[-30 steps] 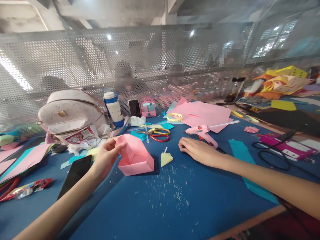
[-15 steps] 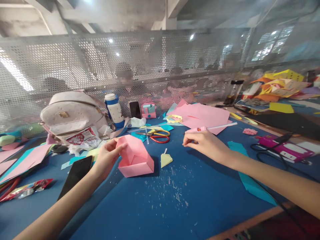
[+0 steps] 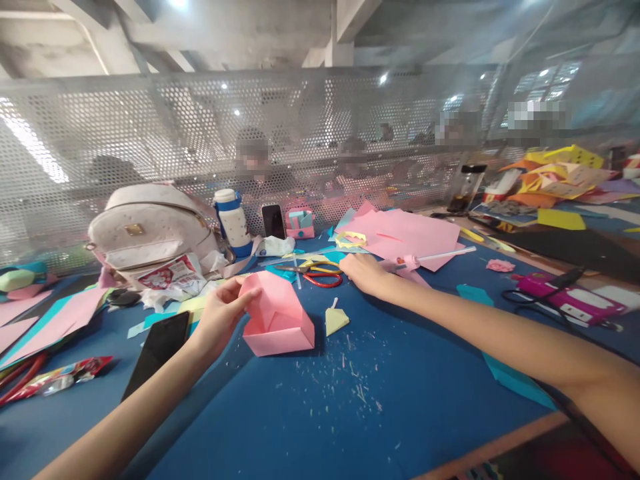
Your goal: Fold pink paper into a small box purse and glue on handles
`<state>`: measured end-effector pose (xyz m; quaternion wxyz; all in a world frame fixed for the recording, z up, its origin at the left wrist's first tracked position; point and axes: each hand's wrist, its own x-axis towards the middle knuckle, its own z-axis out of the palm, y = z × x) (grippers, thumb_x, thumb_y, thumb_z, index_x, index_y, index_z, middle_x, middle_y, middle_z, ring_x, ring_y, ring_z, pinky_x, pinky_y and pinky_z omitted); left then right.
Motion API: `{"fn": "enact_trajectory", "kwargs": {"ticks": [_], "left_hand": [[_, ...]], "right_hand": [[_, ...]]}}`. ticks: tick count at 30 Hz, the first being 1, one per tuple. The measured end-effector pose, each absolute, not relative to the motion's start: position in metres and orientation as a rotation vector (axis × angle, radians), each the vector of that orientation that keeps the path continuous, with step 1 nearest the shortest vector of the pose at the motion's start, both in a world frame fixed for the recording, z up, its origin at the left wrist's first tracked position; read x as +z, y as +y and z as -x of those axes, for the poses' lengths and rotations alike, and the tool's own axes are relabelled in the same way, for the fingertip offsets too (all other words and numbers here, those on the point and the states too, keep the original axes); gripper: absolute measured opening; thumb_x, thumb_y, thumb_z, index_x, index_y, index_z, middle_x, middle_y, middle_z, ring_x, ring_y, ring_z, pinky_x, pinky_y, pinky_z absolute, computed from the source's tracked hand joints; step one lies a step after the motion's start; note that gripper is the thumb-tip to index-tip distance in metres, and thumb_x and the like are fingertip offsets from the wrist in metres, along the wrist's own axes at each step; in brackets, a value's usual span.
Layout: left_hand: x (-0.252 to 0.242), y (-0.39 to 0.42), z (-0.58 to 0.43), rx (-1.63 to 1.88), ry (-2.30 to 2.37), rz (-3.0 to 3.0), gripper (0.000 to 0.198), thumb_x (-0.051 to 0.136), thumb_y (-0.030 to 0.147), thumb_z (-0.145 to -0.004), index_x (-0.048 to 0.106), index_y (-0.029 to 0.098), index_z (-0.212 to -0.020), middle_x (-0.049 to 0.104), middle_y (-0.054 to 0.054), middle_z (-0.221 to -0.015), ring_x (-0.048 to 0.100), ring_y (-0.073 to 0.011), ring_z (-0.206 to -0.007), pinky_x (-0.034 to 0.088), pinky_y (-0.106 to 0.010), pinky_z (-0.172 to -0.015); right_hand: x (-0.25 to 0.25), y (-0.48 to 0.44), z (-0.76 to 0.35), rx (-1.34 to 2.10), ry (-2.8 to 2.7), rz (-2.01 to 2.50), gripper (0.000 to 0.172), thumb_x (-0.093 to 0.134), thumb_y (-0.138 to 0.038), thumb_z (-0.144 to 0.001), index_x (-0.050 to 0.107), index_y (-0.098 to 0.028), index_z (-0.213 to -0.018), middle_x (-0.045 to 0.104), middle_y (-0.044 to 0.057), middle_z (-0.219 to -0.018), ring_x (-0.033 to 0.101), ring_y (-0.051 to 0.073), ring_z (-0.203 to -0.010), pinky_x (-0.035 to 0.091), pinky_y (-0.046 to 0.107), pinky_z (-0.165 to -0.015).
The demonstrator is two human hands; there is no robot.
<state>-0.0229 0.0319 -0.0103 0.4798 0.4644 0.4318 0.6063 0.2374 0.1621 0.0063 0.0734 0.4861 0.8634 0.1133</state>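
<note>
- Hands are well apart, counting twelve o'clock as straight away from the person: one clamped on paper, the other beside metal.
- The left hand (image 3: 223,319) pinches the raised back wall of the pink paper box (image 3: 280,340), thumb on its near face, fingers behind its edge.
- That box stands on the blue bench (image 3: 240,427), at three o'clock from the left hand, its long front side running roughly nine to three.
- The right hand (image 3: 363,273) is at the handle ends of the scissors (image 3: 306,269), fingers curled; whether they grip, touch or merely sit beside the handles I cannot tell.
- Key relation: the scissors lie at nine o'clock from the right hand, long axis nine to three, blades toward nine and handles toward three. The right hand is clearly nearer; the left sits at the scissors' eight o'clock.
- From the box, the scissors are at one o'clock, apart from it.
- At the right hand's three o'clock lies the pink glue gun (image 3: 409,261), partly hidden by the wrist.
- Just beside the box, at three o'clock, is a pale yellow scrap (image 3: 337,321).
</note>
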Motion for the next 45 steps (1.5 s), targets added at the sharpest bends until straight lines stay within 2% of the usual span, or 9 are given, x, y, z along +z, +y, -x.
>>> {"fn": "enact_trajectory", "kwargs": {"ticks": [3, 22, 24, 27, 29, 35, 39, 45], "left_hand": [[-0.01, 0.032, 0.023, 1.485, 1.056, -1.122, 0.024, 0.082, 0.032, -0.069, 0.07, 0.016, -0.082, 0.069, -0.001, -0.079, 0.061, -0.0127, -0.068, 0.048, -0.021, -0.062], [-0.01, 0.032, 0.022, 1.487, 1.039, -1.133, 0.026, 0.083, 0.032, -0.067, 0.071, 0.016, -0.083, 0.069, -0.001, -0.079, 0.06, -0.012, -0.068, 0.048, -0.021, -0.061], [-0.01, 0.032, 0.022, 1.482, 1.038, -1.129, 0.026, 0.083, 0.032, -0.067, 0.07, 0.016, -0.083, 0.069, -0.001, -0.079, 0.06, -0.0122, -0.068, 0.048, -0.021, -0.061], [-0.011, 0.032, 0.022, 1.481, 1.033, -1.127, 0.025, 0.082, 0.032, -0.068, 0.07, 0.016, -0.083, 0.069, -0.001, -0.079, 0.06, -0.012, -0.068, 0.048, -0.02, -0.061], [-0.011, 0.033, 0.023, 1.488, 1.031, -1.126, 0.024, 0.082, 0.031, -0.07, 0.069, 0.016, -0.084, 0.069, -0.001, -0.079, 0.06, -0.0115, -0.068, 0.048, -0.02, -0.061], [-0.013, 0.033, 0.023, 1.484, 1.032, -1.148, 0.024, 0.08, 0.03, -0.072, 0.067, 0.014, -0.083, 0.068, -0.002, -0.078, 0.06, -0.0118, -0.069, 0.048, -0.02, -0.062], [-0.013, 0.032, 0.023, 1.482, 1.017, -1.152, 0.023, 0.08, 0.029, -0.073, 0.066, 0.014, -0.081, 0.068, -0.002, -0.077, 0.059, -0.011, -0.069, 0.048, -0.019, -0.062], [-0.014, 0.033, 0.023, 1.473, 1.015, -1.158, 0.022, 0.079, 0.029, -0.074, 0.065, 0.014, -0.082, 0.067, -0.001, -0.078, 0.059, -0.0113, -0.069, 0.047, -0.02, -0.061]], "right_hand": [[0.005, 0.166, -0.237, 0.32, 2.519, -1.443, 0.033, 0.059, -0.033, -0.093, 0.057, -0.013, -0.119, 0.06, 0.01, -0.117, 0.062, 0.021, -0.099, 0.054, 0.04, -0.084], [0.01, 0.163, -0.231, 0.292, 2.459, -1.405, 0.035, 0.06, -0.034, -0.093, 0.056, -0.012, -0.121, 0.059, 0.011, -0.12, 0.062, 0.022, -0.102, 0.053, 0.041, -0.086], [0.016, 0.163, -0.231, 0.316, 2.485, -1.418, 0.031, 0.059, -0.031, -0.093, 0.059, -0.011, -0.117, 0.061, 0.011, -0.116, 0.062, 0.022, -0.099, 0.053, 0.04, -0.084], [0.025, 0.157, -0.233, 0.324, 2.546, -1.406, 0.015, 0.056, -0.009, -0.089, 0.066, -0.007, -0.101, 0.066, 0.014, -0.1, 0.064, 0.022, -0.092, 0.049, 0.032, -0.075], [0.029, 0.152, -0.237, 0.301, 2.587, -1.381, 0.021, 0.053, 0.001, -0.082, 0.068, -0.007, -0.092, 0.068, 0.015, -0.09, 0.064, 0.021, -0.084, 0.042, 0.028, -0.066], [0.026, 0.143, -0.251, 0.225, 2.637, -1.354, 0.019, 0.053, -0.002, -0.077, 0.069, -0.01, -0.083, 0.064, 0.01, -0.074, 0.057, 0.016, -0.066, 0.026, 0.027, -0.055], [0.021, 0.143, -0.252, 0.208, 2.617, -1.408, 0.017, 0.053, -0.001, -0.075, 0.068, -0.009, -0.079, 0.063, 0.01, -0.069, 0.056, 0.016, -0.062, 0.024, 0.027, -0.054], [0.019, 0.142, -0.248, 0.192, 2.63, -1.448, 0.018, 0.054, 0.0, -0.076, 0.068, -0.008, -0.079, 0.065, 0.012, -0.073, 0.06, 0.018, -0.068, 0.023, 0.027, -0.054]]}}
